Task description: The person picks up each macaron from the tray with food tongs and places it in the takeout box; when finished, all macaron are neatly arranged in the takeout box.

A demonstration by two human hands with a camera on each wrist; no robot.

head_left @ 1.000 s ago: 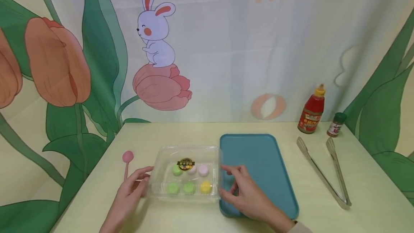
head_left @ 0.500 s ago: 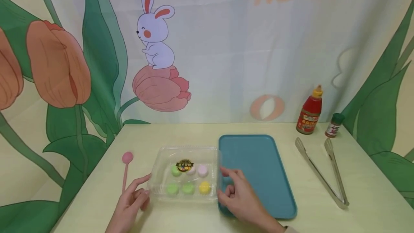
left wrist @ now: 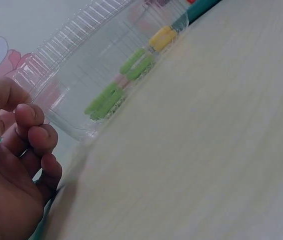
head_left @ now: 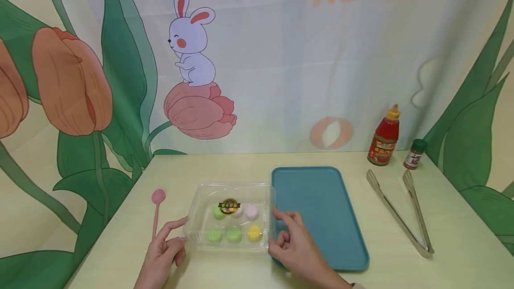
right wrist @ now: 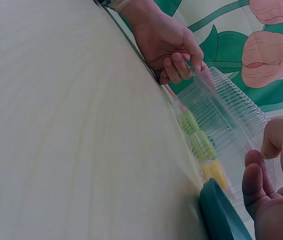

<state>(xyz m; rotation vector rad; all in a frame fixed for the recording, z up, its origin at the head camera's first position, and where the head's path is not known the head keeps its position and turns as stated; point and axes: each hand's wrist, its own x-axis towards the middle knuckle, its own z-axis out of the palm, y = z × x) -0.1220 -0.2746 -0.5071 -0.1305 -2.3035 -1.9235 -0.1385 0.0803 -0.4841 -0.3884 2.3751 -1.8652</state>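
A clear plastic clamshell box (head_left: pixel 233 191) with a dark round label rests on the table. Several macarons, green (head_left: pixel 214 234), pink (head_left: pixel 251 211) and yellow (head_left: pixel 254 233), sit inside it. My left hand (head_left: pixel 160 251) is at the box's left side, index fingertip against the edge and the other fingers curled, as the left wrist view shows. On the right side, my right hand (head_left: pixel 295 242) holds the box edge with index finger and thumb, the other fingers curled under. The lid is down over the macarons.
A blue tray (head_left: pixel 317 217) lies just right of the box, partly under my right hand. Metal tongs (head_left: pixel 401 217) lie spread further right. Behind them stand a red sauce bottle (head_left: pixel 383 142) and a small green-capped jar (head_left: pixel 415 154). A pink spoon (head_left: pixel 158 197) lies at left.
My left hand has slid slightly toward the front along the box's left side, and its fingers have shifted. The right hand has drawn slightly nearer the front. The box has stayed about where it was.
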